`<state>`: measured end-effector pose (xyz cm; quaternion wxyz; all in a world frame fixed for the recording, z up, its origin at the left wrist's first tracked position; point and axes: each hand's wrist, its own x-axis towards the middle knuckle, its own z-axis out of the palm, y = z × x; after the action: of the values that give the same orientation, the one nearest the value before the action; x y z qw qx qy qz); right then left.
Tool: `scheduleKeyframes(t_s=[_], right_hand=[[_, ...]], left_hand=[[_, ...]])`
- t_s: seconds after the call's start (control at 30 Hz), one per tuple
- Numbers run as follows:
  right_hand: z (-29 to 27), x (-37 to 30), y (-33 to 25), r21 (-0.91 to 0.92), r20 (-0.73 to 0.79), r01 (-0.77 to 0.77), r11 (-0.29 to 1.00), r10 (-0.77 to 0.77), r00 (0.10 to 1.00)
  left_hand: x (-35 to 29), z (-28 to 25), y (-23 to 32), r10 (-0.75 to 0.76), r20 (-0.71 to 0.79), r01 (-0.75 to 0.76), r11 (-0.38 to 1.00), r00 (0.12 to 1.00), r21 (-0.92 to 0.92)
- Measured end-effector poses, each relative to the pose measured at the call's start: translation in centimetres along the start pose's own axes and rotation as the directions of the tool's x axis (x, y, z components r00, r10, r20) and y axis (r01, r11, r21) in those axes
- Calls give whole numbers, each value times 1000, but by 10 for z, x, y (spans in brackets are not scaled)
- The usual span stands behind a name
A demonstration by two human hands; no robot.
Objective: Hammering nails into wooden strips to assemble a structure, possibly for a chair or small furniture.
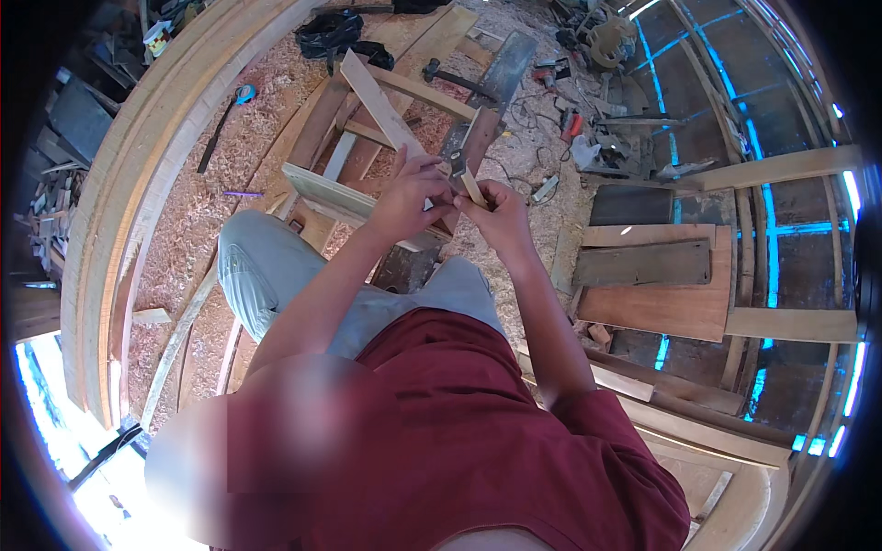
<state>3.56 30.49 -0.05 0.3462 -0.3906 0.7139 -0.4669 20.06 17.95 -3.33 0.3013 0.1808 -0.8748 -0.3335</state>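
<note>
1. Two bare hands are meeting over the wooden frame [323,190], both working close in front of the body, probably so the eyes and fingers are sharing one small spot.
2. The right hand [501,219] is pinching a slim pale strip [473,188] between thumb and fingers; this light grip is seemingly serving fine control rather than force. A small dark piece [457,163] is sitting at the strip's far end; whether it is a separate part, I cannot tell.
3. The left hand [402,200] is reaching in from the other side, its fingers curling by the near end of the pale board [378,99]. They are perhaps steadying it, but I cannot tell whether they are gripping anything.
4. The pale board is slanting across the frame, which is apparently giving it support from below.
5. The frame is resting low, ahead of the bent knees, so both forearms are coming down to it from above.
6. The hammer [464,81] is lying just beyond the frame, probably for easy reach, while the blue tape measure [244,94] and purple pencil [243,194] are lying off to the left among shavings [262,138].
</note>
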Motion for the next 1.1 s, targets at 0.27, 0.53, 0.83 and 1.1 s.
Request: scheduleKeyframes(t_s=[0.27,0.53,0.83,1.1], right_hand=[[-21,-29,-19,258,82,-146,955,129,988],[-46,-59,-13,184,157,-269,945,242,958],[-35,-89,-21,-201,17,-17,980,21,1000],[-32,-95,3,-191,-75,-3,981,-12,997]], left_hand=[[1,-3,0,21,36,-20,999,999,-26],[0,-2,3,1,39,0,1000,999,-10],[-1,-1,0,8,33,-7,999,999,-31],[3,-4,-1,4,24,-2,999,1000,-51]])
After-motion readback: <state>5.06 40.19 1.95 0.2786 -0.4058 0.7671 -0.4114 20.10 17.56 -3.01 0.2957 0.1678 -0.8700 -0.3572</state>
